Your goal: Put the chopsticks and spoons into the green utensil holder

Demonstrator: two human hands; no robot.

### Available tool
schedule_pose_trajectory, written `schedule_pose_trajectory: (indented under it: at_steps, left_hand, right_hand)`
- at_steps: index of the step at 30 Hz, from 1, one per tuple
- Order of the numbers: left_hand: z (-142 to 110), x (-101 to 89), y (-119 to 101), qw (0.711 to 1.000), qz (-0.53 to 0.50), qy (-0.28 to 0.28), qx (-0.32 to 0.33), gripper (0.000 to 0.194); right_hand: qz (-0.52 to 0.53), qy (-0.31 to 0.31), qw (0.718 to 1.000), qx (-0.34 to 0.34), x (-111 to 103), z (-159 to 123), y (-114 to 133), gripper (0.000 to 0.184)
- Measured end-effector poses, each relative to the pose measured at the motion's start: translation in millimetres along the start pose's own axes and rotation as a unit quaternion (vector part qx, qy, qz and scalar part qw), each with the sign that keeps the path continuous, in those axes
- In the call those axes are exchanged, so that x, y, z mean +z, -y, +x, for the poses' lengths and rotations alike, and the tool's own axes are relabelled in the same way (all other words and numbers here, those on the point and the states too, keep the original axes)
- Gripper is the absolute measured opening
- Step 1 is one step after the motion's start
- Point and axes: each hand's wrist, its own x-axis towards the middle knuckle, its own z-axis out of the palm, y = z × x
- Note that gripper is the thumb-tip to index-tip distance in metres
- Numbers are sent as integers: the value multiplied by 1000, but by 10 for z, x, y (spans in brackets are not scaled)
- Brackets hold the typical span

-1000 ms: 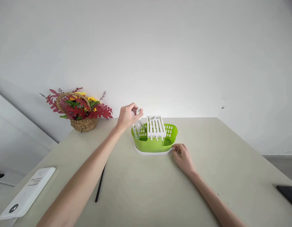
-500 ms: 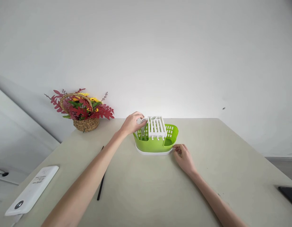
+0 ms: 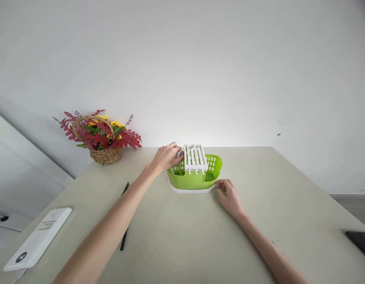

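A green plastic basket (image 3: pixel 178 182) stands on a white base tray (image 3: pixel 194 191), with a slotted white rack (image 3: pixel 196 157) with small hooks across its top. My left hand (image 3: pixel 167 156) is at the basket's left end, its fingers closed round the upper part of a pale spoon (image 3: pixel 179 154). The spoon stands upright in the basket, with its rounded end up and partly hidden by my fingers. At the right front corner, my right hand (image 3: pixel 229 196) pinches the edge of the base tray between thumb and fingers.
A wicker basket of red and yellow flowers (image 3: pixel 107 155) stands at the back left by the wall. Thin black chopsticks (image 3: pixel 123 239) lie partly beneath my left forearm. A white device (image 3: pixel 39 238) is at the left edge, and a black phone-like object (image 3: pixel 360 242) at the right.
My left hand has turned slightly and its fingers now cover more of the spoon's top. My right hand stays on the tray's edge. The whole view has shifted a little.
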Motion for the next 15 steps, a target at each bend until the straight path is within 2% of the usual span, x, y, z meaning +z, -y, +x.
schedule_pose_trajectory:
  at_steps: [6,11,15]
  left_hand:
    - [-7,-18,-22,999,31,-37,-15,30]
    - [-14,-78,-26,997,5,-61,-51,30]
    - [-16,-122,-19,995,-8,-92,-40,28]
  right_hand:
    - [1,1,1000,-1,-3,-1,-2,21]
    - [2,4,1000,-3,-7,-4,0,21]
    - [2,7,1000,-4,-6,-5,1,20]
